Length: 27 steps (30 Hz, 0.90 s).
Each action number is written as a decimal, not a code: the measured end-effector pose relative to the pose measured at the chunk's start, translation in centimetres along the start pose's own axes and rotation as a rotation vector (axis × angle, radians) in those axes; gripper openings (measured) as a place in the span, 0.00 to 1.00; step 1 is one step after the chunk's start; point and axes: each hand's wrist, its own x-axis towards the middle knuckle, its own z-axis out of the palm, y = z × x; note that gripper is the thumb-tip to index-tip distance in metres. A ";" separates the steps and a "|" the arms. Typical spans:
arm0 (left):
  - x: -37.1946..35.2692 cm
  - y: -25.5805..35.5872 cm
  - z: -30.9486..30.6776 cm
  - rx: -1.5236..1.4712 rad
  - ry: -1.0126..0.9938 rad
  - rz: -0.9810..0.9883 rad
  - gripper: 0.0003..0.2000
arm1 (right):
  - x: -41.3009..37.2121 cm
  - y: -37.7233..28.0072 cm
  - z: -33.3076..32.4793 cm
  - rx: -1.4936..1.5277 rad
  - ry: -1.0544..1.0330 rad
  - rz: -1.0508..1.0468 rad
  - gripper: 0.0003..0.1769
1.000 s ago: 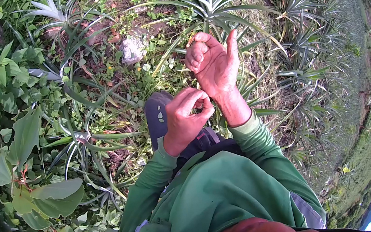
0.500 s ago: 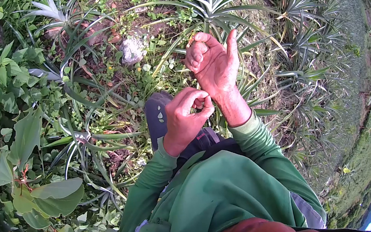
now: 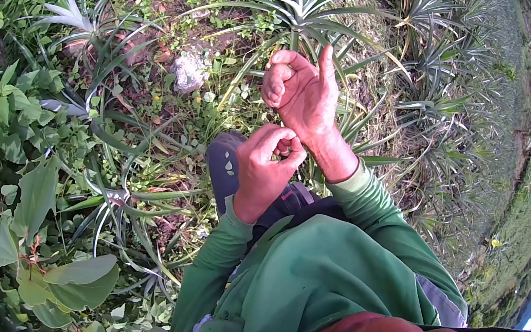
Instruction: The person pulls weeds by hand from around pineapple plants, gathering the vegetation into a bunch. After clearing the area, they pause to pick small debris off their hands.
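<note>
Green cuffs (image 3: 350, 181) are framing bare skin as the right hand (image 3: 304, 105) is being held palm-up, fingers curled, thumb spread, seemingly to present its wrist (image 3: 328, 146) to the left hand (image 3: 261, 170), whose thumb and forefinger are being pinched together; anything between them cannot be made out.

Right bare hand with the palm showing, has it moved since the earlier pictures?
Yes, slightly: the right hand has shifted left in view, a little nearer the rough whitish rock.
</note>
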 end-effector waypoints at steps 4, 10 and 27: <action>-0.1 -0.3 0.0 -0.001 -0.006 0.013 0.08 | -0.1 0.0 0.1 -0.020 0.024 0.009 0.47; -0.2 -0.5 0.0 -0.017 0.004 0.022 0.08 | 0.0 0.1 0.0 0.000 0.039 0.015 0.47; -0.6 -0.6 -0.2 -0.051 0.015 -0.036 0.07 | 0.2 0.1 -0.2 0.015 0.026 -0.007 0.47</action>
